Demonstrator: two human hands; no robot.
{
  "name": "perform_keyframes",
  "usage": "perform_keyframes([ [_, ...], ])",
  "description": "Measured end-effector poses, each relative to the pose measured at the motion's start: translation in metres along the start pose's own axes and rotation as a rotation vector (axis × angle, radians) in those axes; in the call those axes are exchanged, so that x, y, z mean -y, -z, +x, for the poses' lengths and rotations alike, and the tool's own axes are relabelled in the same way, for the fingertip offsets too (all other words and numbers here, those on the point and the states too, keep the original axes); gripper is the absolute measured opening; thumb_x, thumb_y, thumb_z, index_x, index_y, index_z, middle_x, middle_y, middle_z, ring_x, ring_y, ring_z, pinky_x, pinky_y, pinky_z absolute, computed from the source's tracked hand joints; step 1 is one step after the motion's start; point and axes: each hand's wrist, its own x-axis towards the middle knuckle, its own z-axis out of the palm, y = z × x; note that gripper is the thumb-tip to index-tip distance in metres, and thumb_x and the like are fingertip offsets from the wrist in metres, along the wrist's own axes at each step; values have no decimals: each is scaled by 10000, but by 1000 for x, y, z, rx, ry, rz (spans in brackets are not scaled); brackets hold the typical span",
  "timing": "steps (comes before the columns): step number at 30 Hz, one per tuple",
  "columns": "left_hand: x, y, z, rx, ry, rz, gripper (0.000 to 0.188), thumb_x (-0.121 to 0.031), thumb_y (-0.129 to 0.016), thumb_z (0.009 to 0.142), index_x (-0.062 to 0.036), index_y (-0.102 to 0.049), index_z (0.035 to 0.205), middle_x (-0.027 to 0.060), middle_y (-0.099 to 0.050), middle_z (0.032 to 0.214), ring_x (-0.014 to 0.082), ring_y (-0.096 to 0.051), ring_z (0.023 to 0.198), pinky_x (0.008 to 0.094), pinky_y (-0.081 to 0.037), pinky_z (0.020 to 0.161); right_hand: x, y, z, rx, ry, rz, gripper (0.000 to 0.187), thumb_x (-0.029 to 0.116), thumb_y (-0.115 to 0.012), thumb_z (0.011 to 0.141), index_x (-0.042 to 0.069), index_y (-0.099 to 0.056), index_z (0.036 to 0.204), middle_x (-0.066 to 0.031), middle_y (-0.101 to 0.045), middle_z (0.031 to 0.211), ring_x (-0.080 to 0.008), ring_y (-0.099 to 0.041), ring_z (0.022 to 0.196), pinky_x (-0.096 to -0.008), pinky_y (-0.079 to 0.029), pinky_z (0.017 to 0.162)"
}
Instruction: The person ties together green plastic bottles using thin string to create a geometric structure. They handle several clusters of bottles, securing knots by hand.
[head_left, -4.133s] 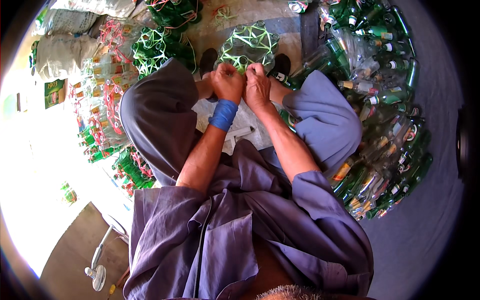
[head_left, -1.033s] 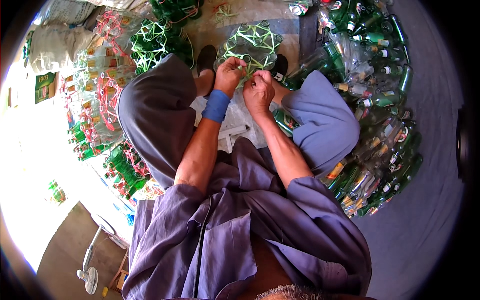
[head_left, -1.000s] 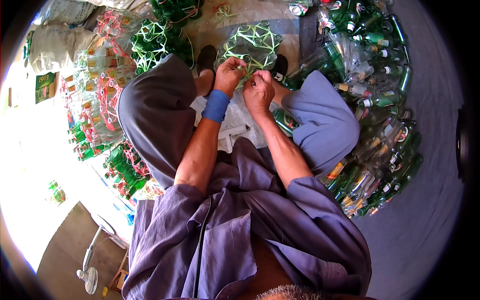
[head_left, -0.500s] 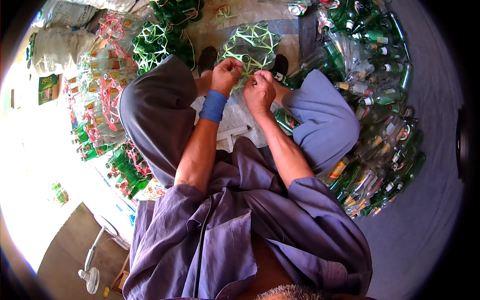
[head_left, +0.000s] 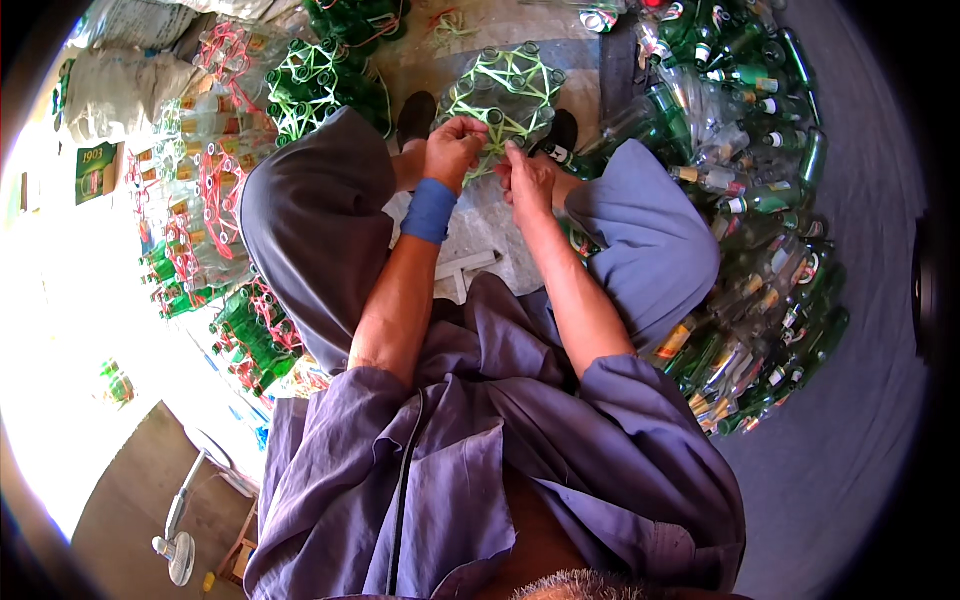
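Observation:
Between my knees stands a round bundle of clear bottles (head_left: pixel 548 112), their necks laced together with light green plastic strap (head_left: pixel 500 70). At its near edge my left hand (head_left: pixel 455 148), with a blue band around the wrist, is closed in a pinch on the strap. Just right of it my right hand (head_left: pixel 528 180) is closed too, thumb and fingers at the strap beside the nearest bottle necks. The strap ends inside the fingers are too small to make out. Both hands sit close together, a small gap between them.
Loose green and clear bottles (head_left: pixel 760 190) are heaped along my right. Bundles tied with green strap (head_left: pixel 310 85) and red strap (head_left: pixel 215 190) stand at my left. White sacks (head_left: pixel 125 95) lie at the far left. A white fan (head_left: pixel 178 550) stands at lower left.
My right hand has shifted slightly right and turned, its thumb now pointing up toward the bottles. The left hand has hardly moved, and the bundle stands nearly where it was.

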Motion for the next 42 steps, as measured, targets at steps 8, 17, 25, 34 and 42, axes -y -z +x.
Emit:
perform_keyframes([
  [8, 0, -2, 1, 6, 3, 12, 105, -24, -614, 814, -22, -622, 919, -2, -576, 734, 77, -463, 515, 217, -382, 481, 1, -2, 10, 99, -110, 142, 249, 263, -664, 872, 59, -602, 743, -50, -598, 639, -75, -426, 435, -204, -276, 368],
  [17, 4, -3, 2, -18, -40, 45, 89, -19, -612, 817, -20, -620, 906, -1, -581, 718, 68, -458, 507, 218, -370, 459, -3, -7, 20, 53, -360, 515, 109, 67, -654, 798, 39, -580, 723, -49, -578, 623, -88, -450, 421, -204, -292, 364],
  [25, 22, 2, 12, -78, -203, 259, 74, -36, -615, 819, -6, -646, 879, -9, -601, 708, 70, -506, 591, 238, -430, 532, -22, -13, 12, -226, 445, -199, 221, 165, -618, 741, -47, -651, 689, -104, -635, 612, -207, -576, 539, -328, -468, 568],
  [34, 23, -2, 13, -154, -346, 600, 82, -73, -651, 738, -36, -682, 805, 122, -674, 748, 232, -644, 674, 326, -500, 630, -8, -3, 12, -28, 7, 195, 126, 111, -646, 783, 11, -608, 717, -51, -586, 622, -97, -496, 494, -226, -356, 432],
  [42, 24, -10, 10, -250, -485, 716, 73, -47, -621, 778, -26, -669, 830, 101, -674, 743, 191, -639, 677, 309, -499, 627, -7, 5, 20, 272, -368, 462, 143, 154, -628, 845, 74, -560, 748, -29, -556, 656, -90, -465, 483, -212, -319, 399],
])
